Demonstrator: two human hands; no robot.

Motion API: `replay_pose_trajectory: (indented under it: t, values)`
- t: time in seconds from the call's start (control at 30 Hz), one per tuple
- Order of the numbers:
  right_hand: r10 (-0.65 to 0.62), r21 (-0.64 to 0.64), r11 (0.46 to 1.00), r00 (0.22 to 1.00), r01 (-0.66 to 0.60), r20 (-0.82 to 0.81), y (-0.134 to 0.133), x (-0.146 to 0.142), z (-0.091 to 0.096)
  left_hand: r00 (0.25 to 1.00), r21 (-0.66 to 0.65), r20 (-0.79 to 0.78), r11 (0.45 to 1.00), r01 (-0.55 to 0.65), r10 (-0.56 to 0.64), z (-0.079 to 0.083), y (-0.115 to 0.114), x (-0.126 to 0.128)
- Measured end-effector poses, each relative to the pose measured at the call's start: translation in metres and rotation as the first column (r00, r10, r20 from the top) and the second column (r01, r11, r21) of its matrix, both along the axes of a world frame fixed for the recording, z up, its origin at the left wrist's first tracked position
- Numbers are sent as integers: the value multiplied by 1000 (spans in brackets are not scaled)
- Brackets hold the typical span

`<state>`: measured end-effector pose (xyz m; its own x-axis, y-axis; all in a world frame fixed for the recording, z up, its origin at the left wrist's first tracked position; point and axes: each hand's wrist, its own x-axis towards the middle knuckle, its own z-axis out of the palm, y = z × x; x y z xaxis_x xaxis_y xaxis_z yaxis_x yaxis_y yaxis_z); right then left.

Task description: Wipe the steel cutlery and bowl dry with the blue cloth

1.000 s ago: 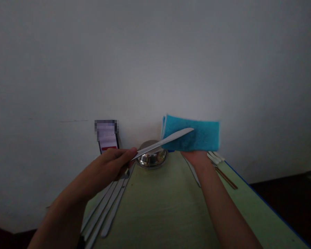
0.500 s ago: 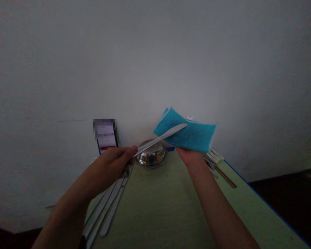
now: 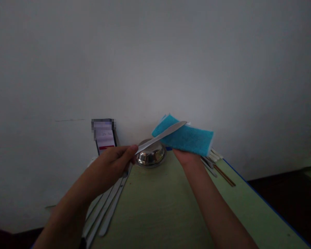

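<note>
My left hand (image 3: 114, 166) is closed around the handle end of a silver table knife (image 3: 166, 133), its blade pointing up and to the right. A folded blue cloth (image 3: 189, 138) rests on my right hand (image 3: 185, 158), which holds it from below; the fingers are hidden behind it. The blade crosses in front of the cloth's left part; whether they touch I cannot tell. Below the knife, a shiny metal bowl (image 3: 150, 155) stands upside down near the wall.
A phone (image 3: 105, 138) leans on the wall at the left. Several long metal utensils (image 3: 110, 211) lie at the left of the green table (image 3: 155, 207). At the right are chopsticks (image 3: 224, 174), metal cutlery (image 3: 209, 167) and several white handles (image 3: 216, 155).
The cloth and my right hand have dropped slightly, and the cloth's right end tilts lower. The knife tip now sits higher against the cloth, near its upper edge. My left hand keeps its grip.
</note>
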<state>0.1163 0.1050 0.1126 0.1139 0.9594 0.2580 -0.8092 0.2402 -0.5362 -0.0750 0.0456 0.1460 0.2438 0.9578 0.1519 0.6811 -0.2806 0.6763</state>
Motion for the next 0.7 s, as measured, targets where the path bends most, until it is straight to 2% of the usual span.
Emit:
replay_pose_trajectory:
  t: [0.07,0.17,0.27,0.33,0.47,0.63,0.7]
  values:
    - [72,6,997,997,-72,-38,-3,-4,4,990,49,-137,998,32,-25,-5,0,8]
    - [154,-59,985,979,-163,-131,-2,-6,8,948,-57,-260,983,172,-181,-12,-5,14]
    - [-5,-281,959,984,-46,-178,5,-2,3,898,-217,-301,940,264,-322,-15,-12,13]
    - [-113,-340,940,974,40,-197,9,3,-1,886,-264,-307,926,271,-347,-13,-14,9]
    - [-191,-266,957,943,117,-271,11,10,0,881,-247,-273,914,323,-386,-5,-14,-2]
    - [-258,-248,949,931,194,-257,6,10,6,861,-333,-120,837,434,-494,0,-13,-6]
    - [-302,-222,941,931,256,-206,5,6,5,857,-351,-73,818,456,-510,-1,-13,-4]
